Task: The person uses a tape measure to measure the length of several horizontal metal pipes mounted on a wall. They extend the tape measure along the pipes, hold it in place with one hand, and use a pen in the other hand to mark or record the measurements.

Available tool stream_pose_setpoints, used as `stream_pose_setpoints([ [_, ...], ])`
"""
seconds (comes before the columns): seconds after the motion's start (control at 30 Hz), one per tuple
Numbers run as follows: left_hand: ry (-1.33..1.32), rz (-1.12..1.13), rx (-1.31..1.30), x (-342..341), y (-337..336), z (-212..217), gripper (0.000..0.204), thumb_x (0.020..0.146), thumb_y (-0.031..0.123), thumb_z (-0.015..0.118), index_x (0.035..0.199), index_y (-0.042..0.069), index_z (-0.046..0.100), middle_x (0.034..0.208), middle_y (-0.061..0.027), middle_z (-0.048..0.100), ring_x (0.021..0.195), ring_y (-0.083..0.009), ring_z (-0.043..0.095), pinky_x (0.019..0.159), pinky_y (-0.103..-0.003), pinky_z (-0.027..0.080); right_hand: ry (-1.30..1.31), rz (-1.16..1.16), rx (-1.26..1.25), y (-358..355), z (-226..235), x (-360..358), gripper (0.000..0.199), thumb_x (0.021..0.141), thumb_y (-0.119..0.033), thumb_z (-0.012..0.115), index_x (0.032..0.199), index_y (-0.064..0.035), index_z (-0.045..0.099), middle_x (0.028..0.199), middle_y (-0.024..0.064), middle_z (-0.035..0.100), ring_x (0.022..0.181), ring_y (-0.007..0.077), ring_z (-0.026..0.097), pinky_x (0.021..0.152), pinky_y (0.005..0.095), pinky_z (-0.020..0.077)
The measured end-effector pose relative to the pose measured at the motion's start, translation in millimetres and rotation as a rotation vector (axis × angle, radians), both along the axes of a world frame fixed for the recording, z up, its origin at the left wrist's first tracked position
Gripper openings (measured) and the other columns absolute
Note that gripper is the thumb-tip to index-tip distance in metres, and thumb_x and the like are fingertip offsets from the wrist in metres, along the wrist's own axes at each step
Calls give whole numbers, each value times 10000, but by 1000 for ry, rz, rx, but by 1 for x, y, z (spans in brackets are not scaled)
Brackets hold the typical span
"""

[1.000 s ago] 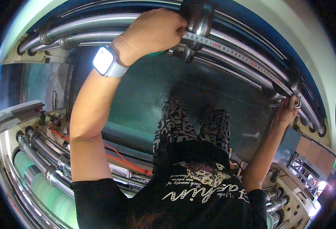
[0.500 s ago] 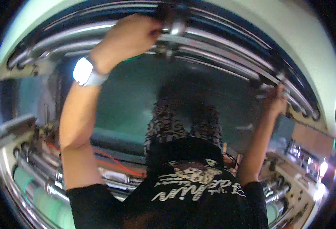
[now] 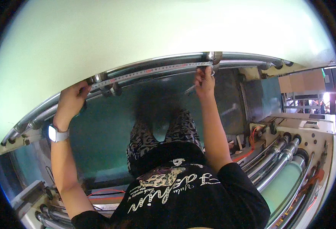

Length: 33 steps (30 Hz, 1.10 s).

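A measuring tape's blade [image 3: 149,71] with printed marks is stretched along a shiny metal shaft [image 3: 145,61], between my two hands. My left hand [image 3: 72,100] is closed round its left end, beside a metal collar [image 3: 98,78]. Under that palm a dark rounded object shows in part, mostly hidden. At the other end, my right hand [image 3: 205,82] pinches the blade just below a second collar [image 3: 214,57]. A slim silvery, pen-like tool [image 3: 190,89] also sticks out of the right hand to the left.
Beyond the shaft a large pale, smooth surface [image 3: 168,26] fills the top. Lower right stands a machine frame with metal rollers and a light green roller [image 3: 282,177]. Red hoses [image 3: 248,149] run near it. Brown boards [image 3: 303,82] stand at far right.
The view has swung, so both hands now appear further left and lower, and the pale surface fills more of the top. The earlier frame is blurred; both hands were at the metal shafts then too.
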State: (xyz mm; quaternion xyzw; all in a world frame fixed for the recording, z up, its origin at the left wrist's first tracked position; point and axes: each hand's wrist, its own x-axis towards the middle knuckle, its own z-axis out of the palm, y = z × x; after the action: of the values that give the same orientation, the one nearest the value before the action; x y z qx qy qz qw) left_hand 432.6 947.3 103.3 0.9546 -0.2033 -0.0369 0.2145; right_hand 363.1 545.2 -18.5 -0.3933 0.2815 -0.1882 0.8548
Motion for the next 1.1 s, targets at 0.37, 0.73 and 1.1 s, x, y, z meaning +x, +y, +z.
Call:
stream_pose_setpoints([
  [0.37,-15,-40,24,3,11,-11,201,815,210,535,935,60,593,644,-130,556,542,-194,509,535,-283,403,-103,-27,64,2,-12,6,343,775,-394,587,854,-73,493,687,58,576,434,76,376,332,190,251],
  [0.73,25,-6,-3,-3,-1,2,150,772,166,549,757,18,566,669,-161,557,595,-290,528,536,-346,400,-123,-14,106,4,-6,5,309,784,-363,588,835,-73,496,685,58,569,440,77,373,339,189,245],
  [1.1,0,-31,7,-2,-1,1,155,792,180,545,811,29,576,609,-153,531,520,-246,514,497,-322,386,-81,-19,82,2,0,4,294,788,-358,586,829,-80,498,687,55,571,445,75,384,343,188,264],
])
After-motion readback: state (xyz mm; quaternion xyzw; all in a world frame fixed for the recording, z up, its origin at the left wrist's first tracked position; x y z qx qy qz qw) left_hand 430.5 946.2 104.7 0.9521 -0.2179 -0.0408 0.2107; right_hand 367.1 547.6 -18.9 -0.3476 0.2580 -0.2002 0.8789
